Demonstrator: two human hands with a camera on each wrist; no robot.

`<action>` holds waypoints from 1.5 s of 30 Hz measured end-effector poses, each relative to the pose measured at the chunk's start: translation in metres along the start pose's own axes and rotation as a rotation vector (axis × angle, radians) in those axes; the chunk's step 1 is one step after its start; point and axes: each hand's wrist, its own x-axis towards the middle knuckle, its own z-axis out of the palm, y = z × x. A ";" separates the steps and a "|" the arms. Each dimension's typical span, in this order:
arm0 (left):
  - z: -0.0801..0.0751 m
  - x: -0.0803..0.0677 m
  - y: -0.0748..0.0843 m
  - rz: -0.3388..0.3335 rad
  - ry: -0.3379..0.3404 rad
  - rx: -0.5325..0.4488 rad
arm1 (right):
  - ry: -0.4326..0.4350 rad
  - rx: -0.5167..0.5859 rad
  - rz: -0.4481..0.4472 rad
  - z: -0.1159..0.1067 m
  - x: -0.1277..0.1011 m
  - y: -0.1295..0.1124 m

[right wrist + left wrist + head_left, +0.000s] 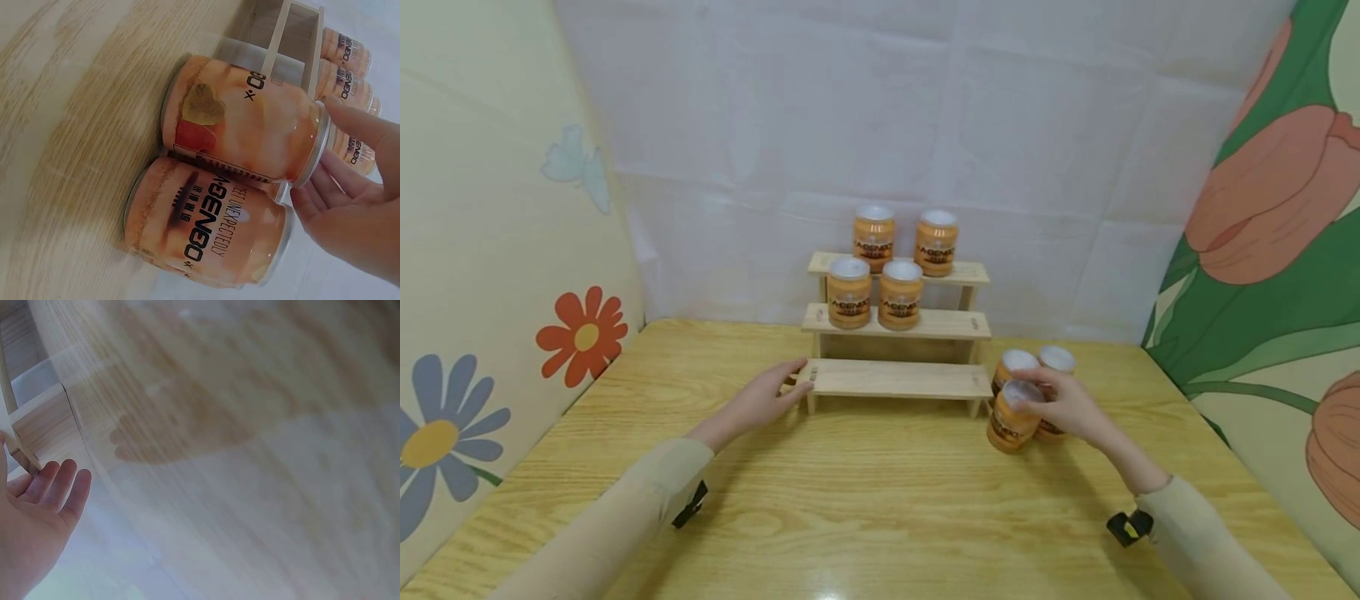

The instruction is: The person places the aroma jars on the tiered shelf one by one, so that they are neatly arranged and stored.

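My right hand (1067,406) pinches the lid rim of an orange can (1011,421) from above. In the right wrist view, the thumb and fingers (350,128) lie on opposite sides of this can's rim, and the can stands beside another printed can (206,222). Behind it in the head view are more cans (1056,358), partly hidden by the hand. At the left end of a three-step wooden rack (895,379), my left hand (756,406) touches the lowest board with its fingertips, its fingers fairly straight (60,482).
Two cans (874,237) stand on the top step, with the other can there (937,242) to the right. The middle step bears a left can (850,293) and a right can (900,294). The wood-grain table (850,508) meets a white cloth backdrop (880,108) behind.
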 end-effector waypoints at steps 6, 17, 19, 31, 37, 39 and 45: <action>-0.001 0.001 0.001 -0.001 0.000 -0.002 | -0.084 -0.049 -0.087 -0.004 -0.002 -0.002; 0.000 0.000 0.001 0.001 0.004 0.015 | -0.068 0.135 -0.019 0.005 -0.012 0.002; 0.000 -0.001 0.001 -0.002 0.003 0.010 | -0.055 0.128 0.034 0.008 -0.015 0.001; 0.002 0.001 -0.001 0.010 0.010 0.010 | -0.013 0.065 0.174 0.019 -0.024 -0.001; 0.001 0.000 -0.001 0.001 0.004 0.000 | -0.063 0.161 0.146 0.018 -0.025 0.004; 0.001 0.000 -0.001 -0.002 0.005 -0.004 | -0.073 0.201 0.145 0.019 -0.025 0.004; 0.000 -0.001 0.001 -0.003 -0.004 0.000 | -0.018 0.193 0.188 0.023 -0.025 -0.001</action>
